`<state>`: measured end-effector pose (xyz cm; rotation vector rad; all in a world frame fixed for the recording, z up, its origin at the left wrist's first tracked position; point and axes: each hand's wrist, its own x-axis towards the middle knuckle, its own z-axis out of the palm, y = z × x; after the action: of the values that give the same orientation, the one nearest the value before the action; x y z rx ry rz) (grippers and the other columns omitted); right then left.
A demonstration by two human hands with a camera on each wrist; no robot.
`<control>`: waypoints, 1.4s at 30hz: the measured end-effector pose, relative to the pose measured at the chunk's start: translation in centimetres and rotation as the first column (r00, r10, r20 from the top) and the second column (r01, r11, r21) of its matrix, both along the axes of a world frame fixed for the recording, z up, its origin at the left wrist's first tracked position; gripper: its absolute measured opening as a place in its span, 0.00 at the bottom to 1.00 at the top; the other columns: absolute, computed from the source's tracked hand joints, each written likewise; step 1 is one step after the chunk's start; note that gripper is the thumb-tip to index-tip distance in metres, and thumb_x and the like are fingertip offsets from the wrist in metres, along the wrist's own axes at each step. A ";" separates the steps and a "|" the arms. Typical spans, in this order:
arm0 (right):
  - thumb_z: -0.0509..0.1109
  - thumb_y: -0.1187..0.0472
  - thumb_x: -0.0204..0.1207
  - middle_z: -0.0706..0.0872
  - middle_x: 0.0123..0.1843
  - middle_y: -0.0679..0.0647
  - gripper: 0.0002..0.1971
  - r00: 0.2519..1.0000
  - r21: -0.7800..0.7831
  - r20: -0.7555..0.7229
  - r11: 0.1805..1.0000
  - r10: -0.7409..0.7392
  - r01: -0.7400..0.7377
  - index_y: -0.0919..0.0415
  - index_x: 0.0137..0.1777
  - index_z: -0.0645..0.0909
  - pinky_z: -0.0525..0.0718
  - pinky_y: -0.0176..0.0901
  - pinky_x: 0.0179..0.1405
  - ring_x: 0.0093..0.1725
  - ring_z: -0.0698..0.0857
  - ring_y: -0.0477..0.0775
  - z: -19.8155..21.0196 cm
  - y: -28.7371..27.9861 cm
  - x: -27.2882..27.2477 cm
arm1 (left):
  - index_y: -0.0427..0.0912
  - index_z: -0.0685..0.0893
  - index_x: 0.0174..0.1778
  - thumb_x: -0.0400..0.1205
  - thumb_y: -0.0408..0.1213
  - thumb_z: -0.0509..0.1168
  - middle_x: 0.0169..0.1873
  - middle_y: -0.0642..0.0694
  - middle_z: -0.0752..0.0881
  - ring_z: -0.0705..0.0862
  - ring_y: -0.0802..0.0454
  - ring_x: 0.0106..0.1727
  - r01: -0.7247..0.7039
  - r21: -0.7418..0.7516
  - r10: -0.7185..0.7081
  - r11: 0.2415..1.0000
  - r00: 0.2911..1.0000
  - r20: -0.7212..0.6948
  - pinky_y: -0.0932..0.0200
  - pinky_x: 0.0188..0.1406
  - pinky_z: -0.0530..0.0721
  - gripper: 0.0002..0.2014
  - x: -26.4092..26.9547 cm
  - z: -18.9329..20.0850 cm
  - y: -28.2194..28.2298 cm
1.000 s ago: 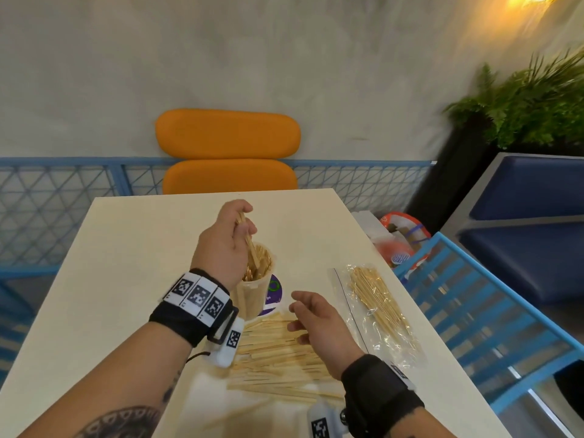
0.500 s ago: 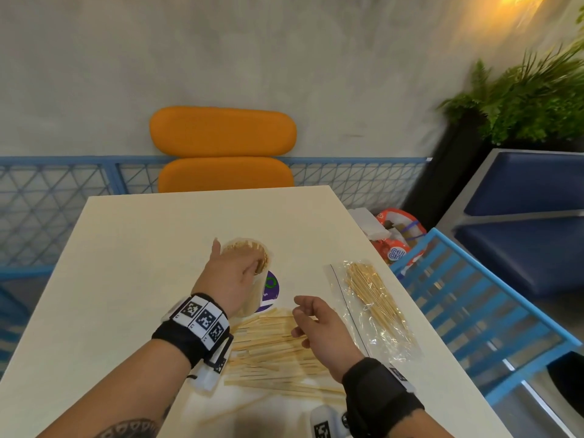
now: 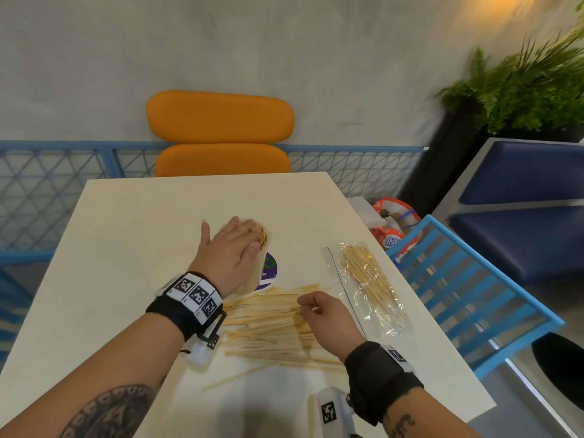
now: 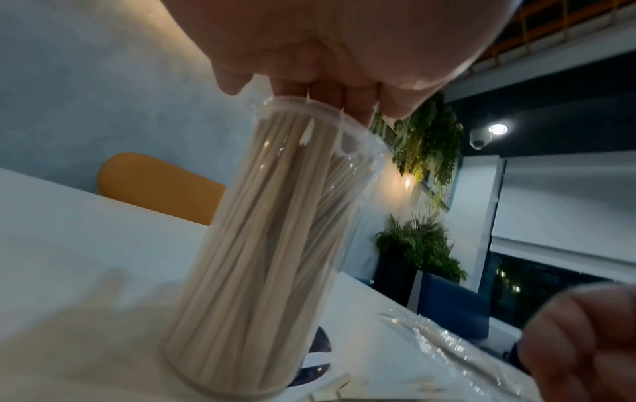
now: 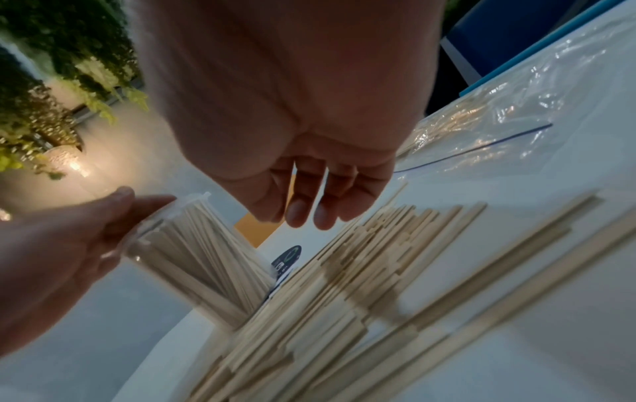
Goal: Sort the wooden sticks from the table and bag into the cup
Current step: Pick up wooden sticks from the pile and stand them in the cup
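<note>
Sticks, the flat pale wooden sticks (image 3: 271, 324) heaped on the table, lie right under my right hand (image 3: 328, 317), whose loosely curled fingers (image 5: 302, 215) hold nothing, long axes running left-right across them. My left hand (image 3: 230, 257) rests flat-fingered on the clear plastic cup (image 4: 268, 244) just left and beyond; the clear plastic bag of thin skewers (image 3: 366, 286) lies to the right.

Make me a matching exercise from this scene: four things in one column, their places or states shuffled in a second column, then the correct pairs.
Things:
1. clear plastic cup
2. transparent zip bag
3. loose pile of flat wooden sticks
4. left hand

States:
A. lies flat near the table's right edge, thin sticks inside
B. spread on the pale table, under the right hand
C. stands packed with sticks
D. laid over the cup's top, fingers straight

Pairs: 1-C, 2-A, 3-B, 4-D
</note>
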<state>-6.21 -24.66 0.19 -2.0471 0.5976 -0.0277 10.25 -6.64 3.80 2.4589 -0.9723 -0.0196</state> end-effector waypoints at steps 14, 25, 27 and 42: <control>0.71 0.47 0.78 0.83 0.58 0.49 0.13 0.871 -0.618 -0.407 0.619 0.277 -0.485 0.47 0.60 0.87 0.78 0.49 0.59 0.63 0.76 0.56 -3.0 3.2 -2.6 | 0.48 0.87 0.59 0.85 0.32 0.61 0.55 0.57 0.82 0.80 0.63 0.53 -0.227 -0.451 0.126 0.863 0.962 -0.243 0.64 0.57 0.79 0.12 -8.2 -3.5 3.2; 0.64 0.53 0.83 0.84 0.48 0.51 0.11 0.924 -0.607 -0.313 0.703 0.218 -0.371 0.53 0.50 0.88 0.83 0.51 0.53 0.51 0.81 0.56 -1.5 2.8 -2.3 | 0.54 0.87 0.55 0.85 0.33 0.63 0.51 0.61 0.86 0.82 0.66 0.45 -0.417 -0.427 0.208 0.803 0.866 -0.455 0.74 0.45 0.74 0.12 -9.7 -4.9 5.2; 0.66 0.54 0.83 0.84 0.42 0.50 0.10 0.958 -0.502 -0.243 0.825 0.154 -0.260 0.54 0.45 0.87 0.84 0.47 0.44 0.43 0.81 0.53 -0.4 2.5 -2.1 | 0.56 0.87 0.52 0.86 0.35 0.63 0.48 0.58 0.88 0.84 0.62 0.44 -0.454 -0.434 0.197 0.778 0.832 -0.518 0.68 0.47 0.78 0.11 -9.9 -4.5 4.9; 0.78 0.63 0.76 0.91 0.36 0.41 0.06 0.997 0.147 0.070 0.988 0.028 -0.038 0.66 0.45 0.91 0.79 0.23 0.37 0.36 0.87 0.32 2.2 4.5 -1.8 | 0.37 0.85 0.49 0.92 0.38 0.56 0.40 0.44 0.89 0.86 0.49 0.42 -0.631 -0.422 -0.253 0.651 0.343 -0.905 0.47 0.49 0.88 0.15 -12.2 -3.3 -1.5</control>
<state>-8.05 -20.16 2.44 -1.9038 0.5089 -0.0322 -1.91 -8.14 0.52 1.3010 -0.0051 -0.7347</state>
